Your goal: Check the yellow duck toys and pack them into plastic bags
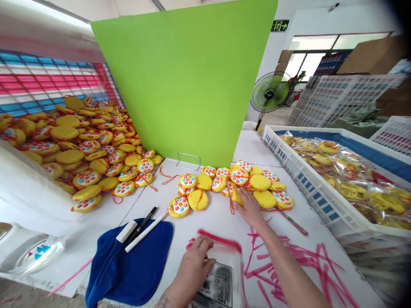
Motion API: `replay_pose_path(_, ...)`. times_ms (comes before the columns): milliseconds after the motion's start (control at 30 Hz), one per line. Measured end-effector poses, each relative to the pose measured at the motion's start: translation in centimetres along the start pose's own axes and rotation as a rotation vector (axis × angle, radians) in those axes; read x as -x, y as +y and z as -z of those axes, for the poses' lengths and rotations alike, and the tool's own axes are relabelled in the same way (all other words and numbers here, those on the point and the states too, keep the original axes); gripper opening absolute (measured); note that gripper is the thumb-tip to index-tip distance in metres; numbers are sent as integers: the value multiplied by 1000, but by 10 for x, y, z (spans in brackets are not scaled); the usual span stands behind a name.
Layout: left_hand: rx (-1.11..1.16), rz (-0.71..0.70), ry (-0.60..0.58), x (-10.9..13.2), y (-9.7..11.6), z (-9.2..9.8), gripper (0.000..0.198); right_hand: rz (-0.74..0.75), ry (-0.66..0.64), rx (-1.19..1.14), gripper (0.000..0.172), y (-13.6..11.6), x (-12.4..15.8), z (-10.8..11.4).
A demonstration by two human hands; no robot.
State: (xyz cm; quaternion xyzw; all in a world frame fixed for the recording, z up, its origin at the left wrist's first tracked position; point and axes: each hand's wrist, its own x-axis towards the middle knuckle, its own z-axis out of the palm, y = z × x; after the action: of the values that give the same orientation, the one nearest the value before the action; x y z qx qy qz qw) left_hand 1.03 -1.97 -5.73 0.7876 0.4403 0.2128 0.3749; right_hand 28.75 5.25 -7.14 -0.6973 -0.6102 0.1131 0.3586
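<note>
My left hand (196,261), fingers bent, pinches a clear plastic zip bag (236,269) with a pink top strip and a black printed label. The bag lies on the table close to me, slightly blurred. Farther forward, my right hand (249,208) has its fingers around a yellow toy (236,196) at the front of a loose pile. The toys are rounded and yellow; some show a white face with coloured dots (180,206), others a plain back (198,200). Orange cords hang from several of them.
A large heap of the same toys (67,132) spills from the left. A blue cloth (138,269) carries a black marker (141,225) and a white pen (144,233). Behind stands a green board (186,81); at right, a white crate (308,192) holds bagged toys. A thin pen-like tool (294,223) lies nearby.
</note>
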Motion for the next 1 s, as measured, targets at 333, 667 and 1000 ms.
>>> replay_pose_path(333,-676,-68,-79,-12,24,-16,16,92,-215,0,50,-20,69,14)
replay_pose_path(667,-404,-502,98,-6,-5,-20,12,-229,-54,-94,61,-38,85,14)
replay_pose_path(1000,-126,-249,70,-3,-3,-9,46,-291,-343,-897,51,-63,90,59)
